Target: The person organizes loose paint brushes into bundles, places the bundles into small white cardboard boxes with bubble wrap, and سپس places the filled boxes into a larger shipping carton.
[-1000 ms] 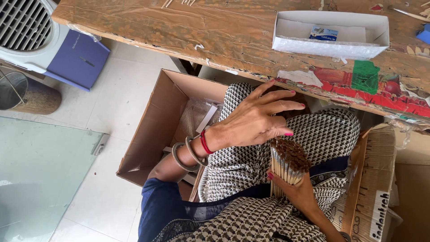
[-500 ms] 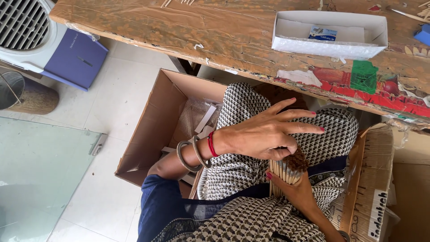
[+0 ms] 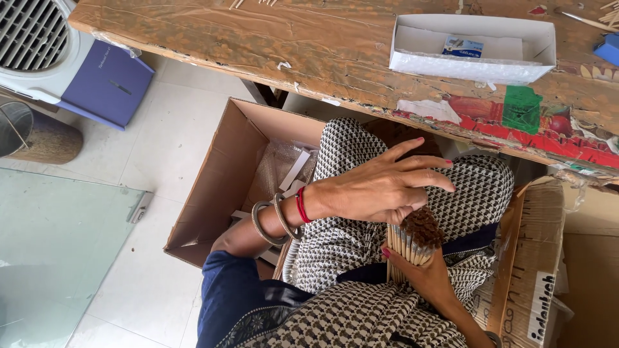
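My right hand [image 3: 427,282] comes up from the lower right and grips a bundle of thin sticks with brown tips [image 3: 412,238], held upright over my lap. My left hand [image 3: 380,187], with bangles and a red thread at the wrist, reaches across from the left. It lies over the top of the bundle. Its fingers are stretched out and apart, pointing right, and its thumb rests by the stick tips. A black-and-white patterned cloth [image 3: 335,251] covers my lap under both hands.
A worn wooden table [image 3: 258,38] runs along the top and carries a white open tray box [image 3: 451,67]. An open cardboard box [image 3: 225,174] stands on the floor at my left, another cardboard box [image 3: 538,258] at my right. An air cooler [image 3: 45,45], a metal bucket [image 3: 16,129] and a glass panel [image 3: 51,258] lie further left.
My left hand has moved right and down over the bundle, its fingers turning from raised and spread to stretched out rightward. The right hand keeps hold of the sticks.
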